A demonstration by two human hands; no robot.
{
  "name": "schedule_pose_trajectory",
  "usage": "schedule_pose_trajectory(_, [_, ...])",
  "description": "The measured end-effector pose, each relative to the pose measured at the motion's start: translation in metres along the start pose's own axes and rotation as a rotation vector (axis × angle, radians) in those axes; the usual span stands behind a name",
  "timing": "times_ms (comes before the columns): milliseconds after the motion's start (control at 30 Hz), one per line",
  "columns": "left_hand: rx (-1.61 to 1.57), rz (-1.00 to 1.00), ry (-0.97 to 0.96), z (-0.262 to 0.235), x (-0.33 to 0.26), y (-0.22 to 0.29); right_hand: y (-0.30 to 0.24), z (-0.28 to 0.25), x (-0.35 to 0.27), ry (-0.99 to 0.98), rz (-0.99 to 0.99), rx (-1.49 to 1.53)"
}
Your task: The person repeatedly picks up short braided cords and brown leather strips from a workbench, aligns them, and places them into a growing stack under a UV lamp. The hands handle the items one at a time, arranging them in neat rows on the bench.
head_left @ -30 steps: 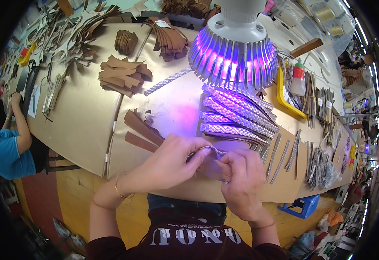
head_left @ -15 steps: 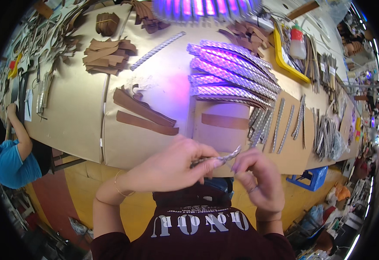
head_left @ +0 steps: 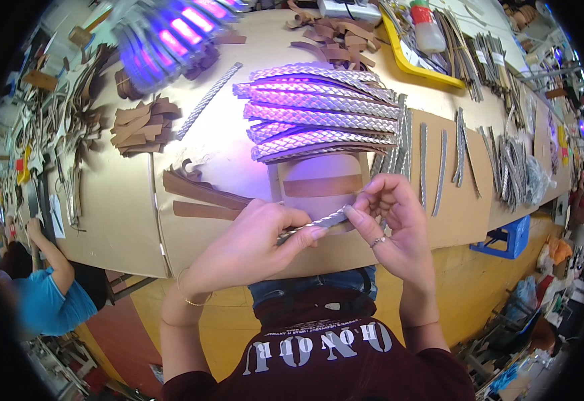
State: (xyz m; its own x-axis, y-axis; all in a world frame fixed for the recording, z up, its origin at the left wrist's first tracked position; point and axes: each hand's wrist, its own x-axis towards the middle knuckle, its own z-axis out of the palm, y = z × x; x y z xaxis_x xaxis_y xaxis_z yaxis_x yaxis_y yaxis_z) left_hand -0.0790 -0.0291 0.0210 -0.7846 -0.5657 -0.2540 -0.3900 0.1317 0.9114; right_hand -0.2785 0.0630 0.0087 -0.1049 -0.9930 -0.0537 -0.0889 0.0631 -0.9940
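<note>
Pinched between thumb and forefinger, our left hand (head_left: 255,244) has its grip closed on one end of a short silver braided leather strip (head_left: 315,224), and our right hand (head_left: 392,220) closes its fingertips on the other end, so the strip spans the gap between them just above the near edge of the tan cardboard-covered worktop (head_left: 111,207). We judge that holding it by both ends keeps the braid taut and flat for handling.

At 12 o'clock from the strip lies a plain brown leather band (head_left: 322,185) on a cardboard sheet, and beyond it a fanned stack of long silver braided straps (head_left: 318,110), close enough to reach. At 10 o'clock rest dark brown leather strips (head_left: 201,197), and farther out a heap of brown leather offcuts (head_left: 141,123). At 2 o'clock thin grey strips (head_left: 442,164) lie side by side. A purple-lit lamp head (head_left: 171,37) hangs at 11 o'clock, casting violet on the straps. At 8 o'clock another person in a blue shirt (head_left: 48,307) works.
</note>
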Motion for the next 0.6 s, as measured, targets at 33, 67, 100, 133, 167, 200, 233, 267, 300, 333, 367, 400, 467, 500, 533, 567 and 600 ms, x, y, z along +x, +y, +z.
schedule_pose_trajectory(33, [0.022, 0.001, -0.003, -0.0011, 0.0007, 0.0002, 0.0020, 0.0018, 0.0004, 0.019, 0.014, 0.025])
schedule_pose_trajectory(67, [0.043, 0.001, -0.003, -0.0022, 0.0014, 0.0004, 0.0032, 0.0035, 0.0000, 0.039, 0.023, 0.046])
schedule_pose_trajectory(100, [0.028, -0.020, -0.023, -0.0036, 0.0023, 0.0002, 0.0040, 0.0052, -0.0003, 0.062, 0.035, 0.071])
schedule_pose_trajectory(133, [0.013, -0.042, -0.040, -0.0049, 0.0030, -0.0001, 0.0042, 0.0064, -0.0005, 0.082, 0.046, 0.095])
schedule_pose_trajectory(167, [-0.003, -0.064, -0.056, -0.0058, 0.0037, -0.0006, 0.0043, 0.0072, -0.0007, 0.095, 0.063, 0.120])
schedule_pose_trajectory(200, [-0.008, -0.061, -0.063, -0.0063, 0.0045, -0.0012, 0.0039, 0.0078, -0.0009, 0.107, 0.081, 0.145])
schedule_pose_trajectory(233, [-0.014, -0.058, -0.069, -0.0064, 0.0052, -0.0019, 0.0037, 0.0080, -0.0010, 0.119, 0.099, 0.169])
schedule_pose_trajectory(267, [-0.020, -0.053, -0.072, -0.0066, 0.0058, -0.0026, 0.0037, 0.0079, -0.0009, 0.109, 0.105, 0.171])
schedule_pose_trajectory(300, [-0.032, -0.058, -0.076, -0.0066, 0.0061, -0.0032, 0.0037, 0.0073, -0.0007, 0.099, 0.110, 0.172])
schedule_pose_trajectory(333, [-0.043, -0.063, -0.079, -0.0067, 0.0062, -0.0037, 0.0039, 0.0068, -0.0004, 0.089, 0.124, 0.173])
schedule_pose_trajectory(367, [-0.054, -0.069, -0.082, -0.0070, 0.0062, -0.0042, 0.0042, 0.0062, -0.0004, 0.080, 0.114, 0.171])
schedule_pose_trajectory(400, [-0.056, -0.074, -0.095, -0.0078, 0.0061, -0.0047, 0.0045, 0.0058, -0.0005, 0.072, 0.113, 0.169])
schedule_pose_trajectory(467, [-0.061, -0.085, -0.116, -0.0096, 0.0057, -0.0058, 0.0056, 0.0057, -0.0009, 0.066, 0.100, 0.164])
schedule_pose_trajectory(500, [-0.077, -0.093, -0.122, -0.0097, 0.0057, -0.0066, 0.0064, 0.0062, -0.0013, 0.069, 0.088, 0.162])
schedule_pose_trajectory(533, [-0.094, -0.101, -0.125, -0.0094, 0.0055, -0.0072, 0.0071, 0.0068, -0.0019, 0.071, 0.081, 0.163])
schedule_pose_trajectory(567, [-0.112, -0.110, -0.127, -0.0089, 0.0054, -0.0078, 0.0079, 0.0071, -0.0024, 0.077, 0.058, 0.159])
schedule_pose_trajectory(600, [-0.132, -0.107, -0.120, -0.0081, 0.0054, -0.0084, 0.0088, 0.0073, -0.0030, 0.083, 0.040, 0.158])
